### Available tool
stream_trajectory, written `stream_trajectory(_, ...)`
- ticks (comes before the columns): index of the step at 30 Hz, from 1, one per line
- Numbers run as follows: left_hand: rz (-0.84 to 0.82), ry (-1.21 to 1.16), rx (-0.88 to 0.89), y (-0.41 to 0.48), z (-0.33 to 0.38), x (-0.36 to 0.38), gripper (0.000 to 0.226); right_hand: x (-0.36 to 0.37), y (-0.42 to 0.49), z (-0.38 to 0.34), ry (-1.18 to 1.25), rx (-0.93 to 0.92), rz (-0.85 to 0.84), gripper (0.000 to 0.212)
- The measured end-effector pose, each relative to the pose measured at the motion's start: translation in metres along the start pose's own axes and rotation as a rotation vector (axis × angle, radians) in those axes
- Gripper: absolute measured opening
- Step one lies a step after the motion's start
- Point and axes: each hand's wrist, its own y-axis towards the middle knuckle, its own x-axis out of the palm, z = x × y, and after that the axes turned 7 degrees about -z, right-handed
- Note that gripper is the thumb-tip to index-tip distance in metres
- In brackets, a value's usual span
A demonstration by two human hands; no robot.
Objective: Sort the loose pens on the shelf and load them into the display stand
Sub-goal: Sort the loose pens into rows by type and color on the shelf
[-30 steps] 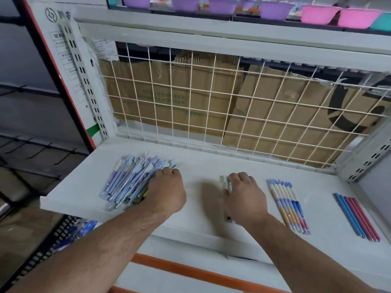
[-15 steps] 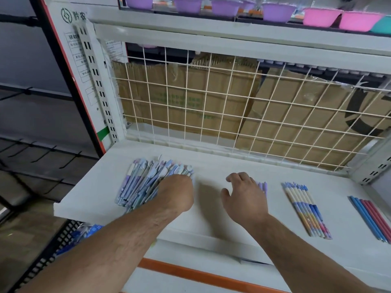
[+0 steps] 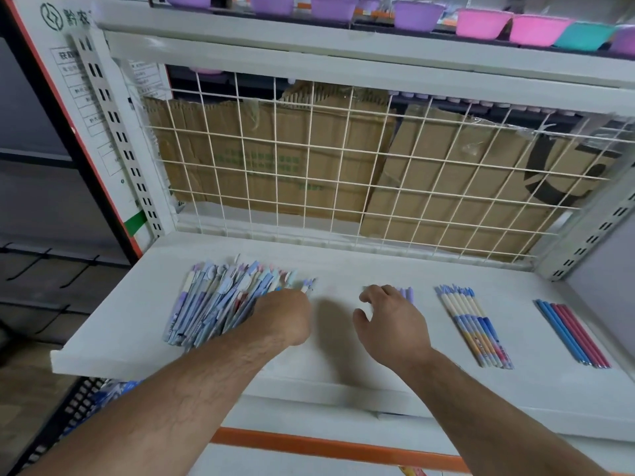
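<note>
Lilac pens (image 3: 408, 293) apparently under right hand (image 3: 388, 321); left hand (image 3: 285, 316) touches pile (image 3: 209, 304).

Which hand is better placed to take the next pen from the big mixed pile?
Left, likely. The left hand rests on the mixed pile; the right hand hovers apart from it, beside the purple pens.

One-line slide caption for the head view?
Left hand on the mixed pen pile, right hand above purple pens; patterned row and blue-and-pink row lie farther right on the white shelf.
</note>
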Motion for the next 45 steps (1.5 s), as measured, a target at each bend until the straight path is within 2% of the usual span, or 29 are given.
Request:
stream_trajectory(3, -0.017, -0.243, 0.033, 0.001, 0.008, -0.005, 0.006, 0.002, 0.003, 0.009, 0.089, -0.015, -0.031, 0.025)
stream_trajectory(4, -0.036, -0.374, 0.036, 0.0, 0.013, -0.007, 0.006, 0.001, 0.003, 0.01, 0.132, -0.013, -0.053, 0.021)
stream_trajectory(7, -0.14, -0.92, 0.061, -0.002, 0.03, -0.011, 0.012, -0.007, 0.003, 0.014, 0.212, -0.002, -0.123, 0.006)
stream_trajectory(9, -0.2, -1.247, 0.09, -0.006, 0.043, -0.012, 0.012, -0.014, 0.001, 0.017, 0.255, -0.003, -0.134, 0.008)
stream_trajectory(13, -0.256, -1.564, 0.089, -0.007, 0.067, -0.01, 0.002, -0.03, -0.008, 0.026, 0.362, -0.007, -0.133, 0.008)
stream_trajectory(18, -0.269, -1.643, 0.043, -0.007, 0.098, -0.011, 0.01, -0.047, -0.015, 0.05, 0.386, -0.038, -0.094, 0.005)
stream_trajectory(22, -0.277, -1.657, 0.033, -0.007, 0.123, -0.009, 0.02, -0.055, -0.018, 0.07, 0.429, -0.045, -0.088, 0.009)
stream_trajectory(24, -0.285, -1.675, 0.038, -0.007, 0.136, -0.007, 0.024, -0.058, -0.019, 0.079, 0.449, -0.049, -0.079, 0.018)
stream_trajectory(31, -0.388, -1.71, -0.012, -0.009, 0.175, -0.005, 0.029, -0.067, -0.017, 0.107, 0.52, 0.042, -0.114, 0.025)
stream_trajectory(39, -0.335, -1.766, 0.006, -0.007, 0.206, 0.004, 0.021, -0.074, -0.015, 0.13, 0.629, 0.227, -0.169, 0.031)
stream_trajectory(45, -0.211, -1.728, -0.034, -0.007, 0.216, 0.009, 0.018, -0.077, -0.013, 0.139, 0.79, 0.298, -0.203, 0.017)
